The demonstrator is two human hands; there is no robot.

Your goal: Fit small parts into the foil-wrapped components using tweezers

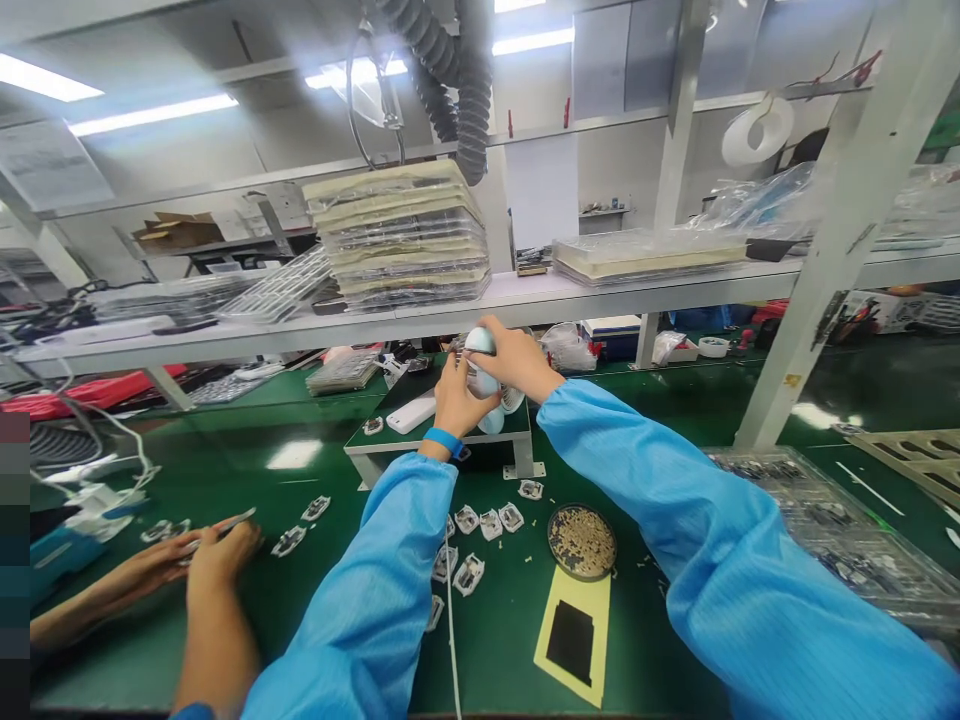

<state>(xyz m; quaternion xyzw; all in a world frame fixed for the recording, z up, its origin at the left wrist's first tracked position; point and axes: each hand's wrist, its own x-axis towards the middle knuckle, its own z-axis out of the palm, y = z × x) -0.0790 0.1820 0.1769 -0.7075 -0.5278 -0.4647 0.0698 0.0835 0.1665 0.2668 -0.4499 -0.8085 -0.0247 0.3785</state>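
Note:
Both of my hands are on a pale blue and white rounded device (481, 342) above a small raised stand (491, 440). My left hand (459, 398) grips its near left side, thumb stretched across the front. My right hand (516, 355) curls over its upper right, with fingers at the rounded top. Ribbed, grille-like white parts show behind my fingers, but much of the device is hidden. A white oblong case (412, 411) and a small white part (373, 425) lie on the stand beside my left hand.
Several small white housings (469, 575) lie before the stand. A round dish of tiny pieces (582, 541) stands on yellow paper (598, 640). A white cable (451, 630) crosses the green table. At left, a co-worker's hands (217, 550) hold a part. A shelf (517, 290) runs above.

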